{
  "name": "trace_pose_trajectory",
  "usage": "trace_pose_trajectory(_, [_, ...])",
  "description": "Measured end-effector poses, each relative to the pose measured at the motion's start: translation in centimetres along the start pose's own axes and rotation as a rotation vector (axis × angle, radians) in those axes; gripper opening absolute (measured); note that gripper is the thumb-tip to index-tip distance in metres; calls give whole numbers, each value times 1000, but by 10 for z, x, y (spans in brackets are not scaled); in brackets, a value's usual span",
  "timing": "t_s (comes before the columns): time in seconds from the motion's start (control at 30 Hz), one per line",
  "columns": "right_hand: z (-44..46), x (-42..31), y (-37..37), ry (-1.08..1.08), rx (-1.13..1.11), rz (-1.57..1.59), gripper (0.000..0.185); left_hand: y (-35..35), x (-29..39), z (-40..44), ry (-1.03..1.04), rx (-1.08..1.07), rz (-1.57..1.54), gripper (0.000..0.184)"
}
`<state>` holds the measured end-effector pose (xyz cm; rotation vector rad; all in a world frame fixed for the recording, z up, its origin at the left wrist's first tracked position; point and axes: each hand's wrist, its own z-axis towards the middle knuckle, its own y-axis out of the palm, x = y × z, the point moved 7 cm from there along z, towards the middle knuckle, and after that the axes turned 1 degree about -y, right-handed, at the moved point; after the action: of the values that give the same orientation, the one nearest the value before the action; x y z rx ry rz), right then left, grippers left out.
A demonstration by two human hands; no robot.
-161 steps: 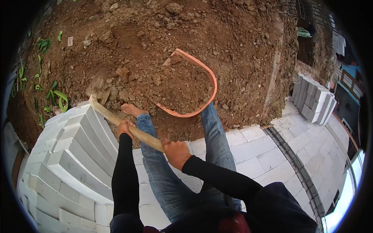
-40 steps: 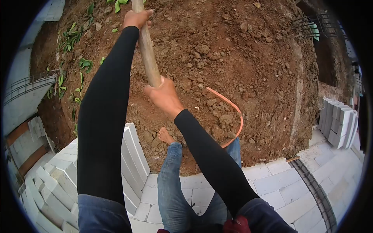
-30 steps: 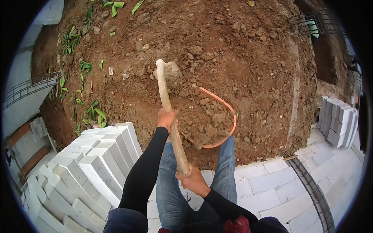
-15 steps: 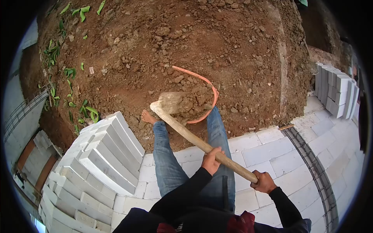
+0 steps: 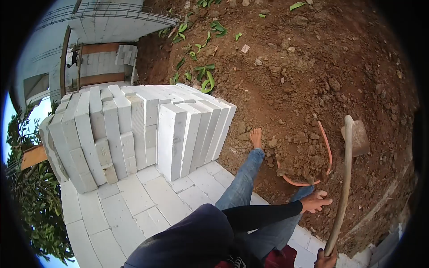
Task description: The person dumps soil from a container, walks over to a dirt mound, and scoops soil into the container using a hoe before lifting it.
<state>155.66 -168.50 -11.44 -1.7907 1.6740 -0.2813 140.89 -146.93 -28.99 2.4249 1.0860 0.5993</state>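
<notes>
A hoe (image 5: 346,183) with a long wooden handle slants up the right side of the view. Its soil-coated blade (image 5: 359,138) rests on the dirt. My right hand (image 5: 325,259) grips the handle's lower end at the bottom edge, partly cut off. My left hand (image 5: 316,202) is off the handle, fingers stretched out just left of it, holding nothing. Beyond that hand an orange curved strip (image 5: 327,149), like a rim, bends around a heap of loose soil (image 5: 304,161). What lies beneath the soil is hidden.
White blocks (image 5: 172,138) are stacked to the left on white block paving (image 5: 134,203). My bare foot (image 5: 256,138) stands on the brown earth (image 5: 286,98). Green leaves (image 5: 208,82) lie scattered farther off. Steel rebar (image 5: 111,17) spans the upper left; a tree (image 5: 33,201) shows at the left edge.
My view has swung left. My left hand has let go of the hoe handle. The hoe blade has moved from the soil heap to the ground right of the orange strip.
</notes>
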Motion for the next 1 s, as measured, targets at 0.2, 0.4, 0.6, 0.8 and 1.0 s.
trace_pose_trajectory(0.2, [91,165,-6,133,-151,71,60,-225,-102,-87,-46,626,139,50])
trace_pose_trajectory(0.4, [125,243,-62,395,-150,135,52,-367,-184,-101,-33,841,223,44])
trace_pose_trajectory(0.6, [174,158,-70,196,-188,-403,83,-293,-141,-55,-117,691,133,57])
trace_pose_trajectory(0.8, [210,79,-25,248,-194,-490,105,-278,-149,-52,-221,580,-7,64])
trace_pose_trajectory(1.0, [232,-26,12,-188,254,-678,67,-302,-247,0,-422,612,-281,80])
